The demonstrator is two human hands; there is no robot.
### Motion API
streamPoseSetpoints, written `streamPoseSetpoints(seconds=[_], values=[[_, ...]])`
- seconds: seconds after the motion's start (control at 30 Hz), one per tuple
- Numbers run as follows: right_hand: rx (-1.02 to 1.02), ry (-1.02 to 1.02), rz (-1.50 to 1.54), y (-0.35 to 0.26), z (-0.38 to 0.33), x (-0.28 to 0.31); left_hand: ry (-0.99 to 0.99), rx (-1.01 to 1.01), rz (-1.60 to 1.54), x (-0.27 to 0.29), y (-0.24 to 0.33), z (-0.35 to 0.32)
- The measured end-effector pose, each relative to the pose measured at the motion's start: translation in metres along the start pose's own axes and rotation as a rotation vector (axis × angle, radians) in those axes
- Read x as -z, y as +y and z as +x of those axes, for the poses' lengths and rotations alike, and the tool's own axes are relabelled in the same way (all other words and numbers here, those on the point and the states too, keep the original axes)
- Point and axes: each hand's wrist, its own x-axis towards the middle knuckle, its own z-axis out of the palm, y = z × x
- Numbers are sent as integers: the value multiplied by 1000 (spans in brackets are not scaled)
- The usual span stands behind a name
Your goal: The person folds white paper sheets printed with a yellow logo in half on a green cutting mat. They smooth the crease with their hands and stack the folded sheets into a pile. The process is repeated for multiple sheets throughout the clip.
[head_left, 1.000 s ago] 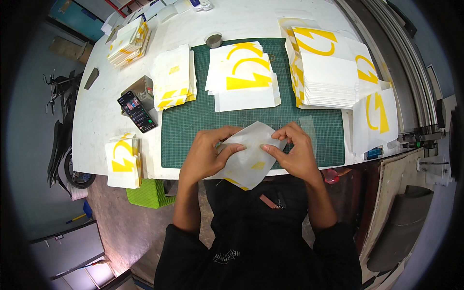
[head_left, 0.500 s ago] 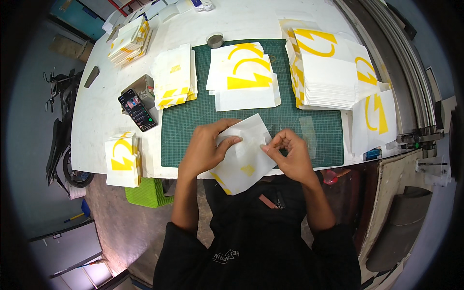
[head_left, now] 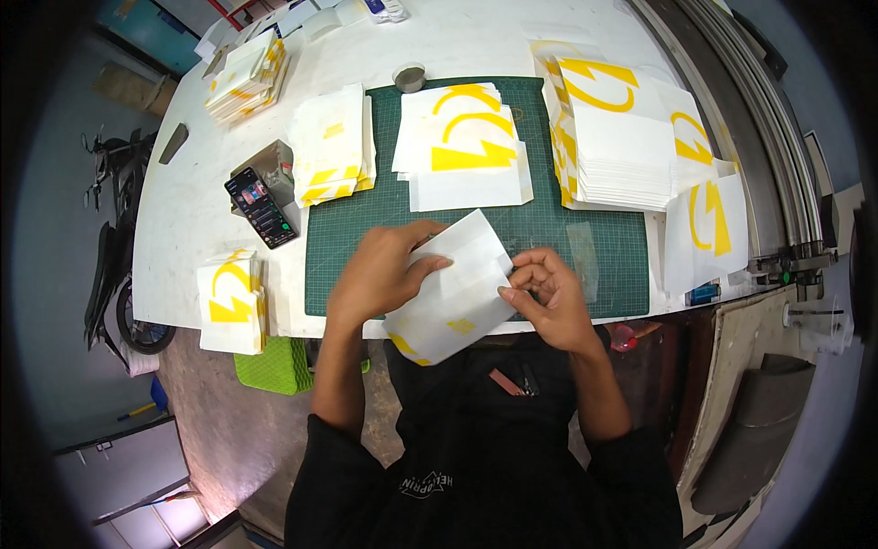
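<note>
white envelope [head_left: 457, 291] between left fingers [head_left: 428, 267]; right fingers [head_left: 525, 303] loosely curled at edge

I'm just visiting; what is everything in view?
table: one, white, centre
cutting mat: one, green, on table
folded paper: one, white-yellow, over mat's near edge
paper stacks: at least five, white-yellow, around table
smartphone: one, black, left of mat
round dish: one, grey, mat's far edge
metal bars: several, silver, right
motorcycle: one, black, far left
quilted item: one, green, below table
shirt: one, black, bottom
left hand: one, bare, gripping paper
right hand: one, bare, at paper's edge
</note>
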Motion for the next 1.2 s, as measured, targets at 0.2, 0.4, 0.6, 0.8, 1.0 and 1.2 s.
streamPoseSetpoints(seconds=[0.2,0.4,0.6,0.8,1.0,1.2], values=[[-170,-29,187,-6,-10,5,65,-95,-127,-1,4,6],[-286,-408,129,-17,2,18,21,-160,-45,3,17,13],[-152,-577,176,-33,11,16,-23,-189,74,24,29,17],[-204,-623,401,-25,13,18,-70,-288,131,30,40,21],[-118,-676,618,-5,8,15,-115,-274,134,40,47,21],[-113,-688,683,-4,5,14,-143,-268,143,39,46,24]])
